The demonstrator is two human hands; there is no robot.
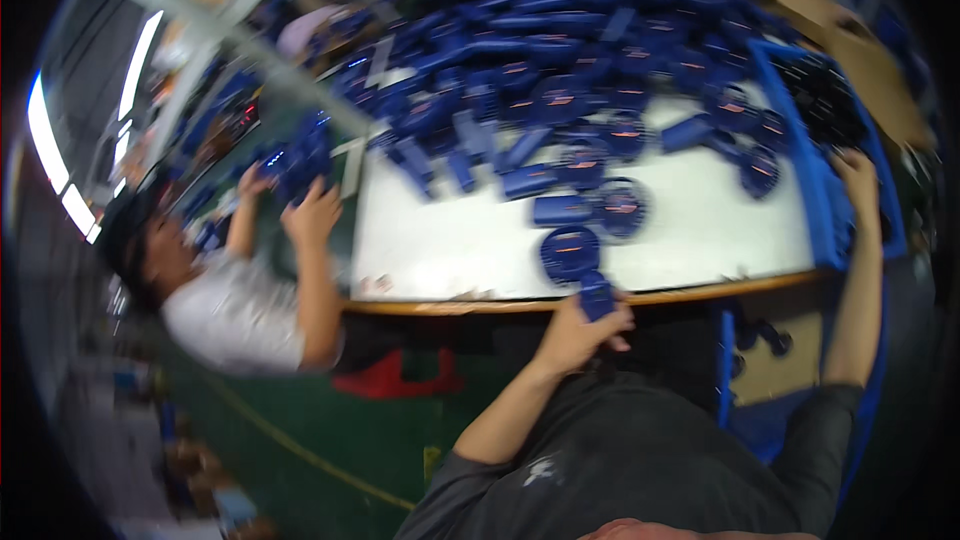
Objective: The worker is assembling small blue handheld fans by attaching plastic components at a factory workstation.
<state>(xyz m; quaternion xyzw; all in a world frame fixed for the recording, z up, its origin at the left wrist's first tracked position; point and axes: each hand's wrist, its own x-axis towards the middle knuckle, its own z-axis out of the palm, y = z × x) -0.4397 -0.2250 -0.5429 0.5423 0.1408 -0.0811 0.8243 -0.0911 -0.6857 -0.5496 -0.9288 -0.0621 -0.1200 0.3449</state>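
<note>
My left hand [585, 333] is closed round the handle of a dark blue handheld fan [570, 254]. The fan's round head points away from me, over the table's front edge. On the right, my right hand [856, 176] reaches into a blue plastic bin [822, 202] and touches small black parts [815, 95] piled at its far end. Blur and the parts hide its fingertips, so I cannot make out whether it grips any. Several more blue handheld fans [620, 208] lie on the white tabletop [450, 245], just beyond the held one.
A dense heap of blue fans [560, 40] covers the far table. At the left, a co-worker [240, 315] holds up blue fans [300, 160]. A cardboard box [850, 40] stands behind the bin. Below the table are a red stool [400, 372] and an open box [775, 355] holding dark parts.
</note>
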